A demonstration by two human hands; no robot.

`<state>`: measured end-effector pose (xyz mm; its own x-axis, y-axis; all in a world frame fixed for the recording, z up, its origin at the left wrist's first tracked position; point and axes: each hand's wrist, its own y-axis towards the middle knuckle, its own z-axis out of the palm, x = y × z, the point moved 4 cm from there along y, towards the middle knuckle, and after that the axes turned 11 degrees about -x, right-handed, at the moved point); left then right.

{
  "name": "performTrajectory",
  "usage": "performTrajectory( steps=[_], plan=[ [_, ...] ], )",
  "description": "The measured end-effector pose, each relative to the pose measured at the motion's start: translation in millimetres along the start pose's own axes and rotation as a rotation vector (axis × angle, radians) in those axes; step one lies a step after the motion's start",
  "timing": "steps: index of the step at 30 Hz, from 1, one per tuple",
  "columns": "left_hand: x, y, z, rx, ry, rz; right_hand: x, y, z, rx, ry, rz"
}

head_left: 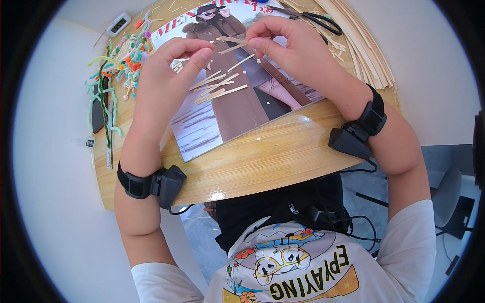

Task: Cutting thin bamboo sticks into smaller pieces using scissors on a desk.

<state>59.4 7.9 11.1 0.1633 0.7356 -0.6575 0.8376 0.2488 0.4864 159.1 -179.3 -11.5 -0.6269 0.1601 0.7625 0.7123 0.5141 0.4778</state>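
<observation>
My right hand (290, 45) pinches a thin, pale wooden strip (232, 40) between thumb and forefinger, above a magazine (235, 118). A second slanting strip (232, 48) shows just under it, and I cannot tell whether it is held too. My left hand (174, 63) hovers over the magazine's left side, thumb and forefinger brought together; whatever they hold, if anything, is too small to make out. Between and below the hands, several short wooden strips (222, 93) lie loose on the cover, with tiny offcuts among them.
Long wooden strips (361, 45) line the table's right edge, beside black-handled scissors (323, 22). At left are a heap of colourful fuzzy stems (126, 60), a dark phone (100, 113), a metal ruler (109, 146), a small bottle (87, 142) and a white digital timer (119, 24).
</observation>
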Motion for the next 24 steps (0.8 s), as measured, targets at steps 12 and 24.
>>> performTrajectory(
  steps=[12, 24],
  plan=[
    [-11, -3, 4, -0.028, 0.037, 0.168, 0, 0, 1, -0.002, 0.000, 0.016],
    [-12, -5, 6, 0.012, 0.032, 0.173, 5, -4, 3, 0.009, -0.007, -0.029]
  ],
)
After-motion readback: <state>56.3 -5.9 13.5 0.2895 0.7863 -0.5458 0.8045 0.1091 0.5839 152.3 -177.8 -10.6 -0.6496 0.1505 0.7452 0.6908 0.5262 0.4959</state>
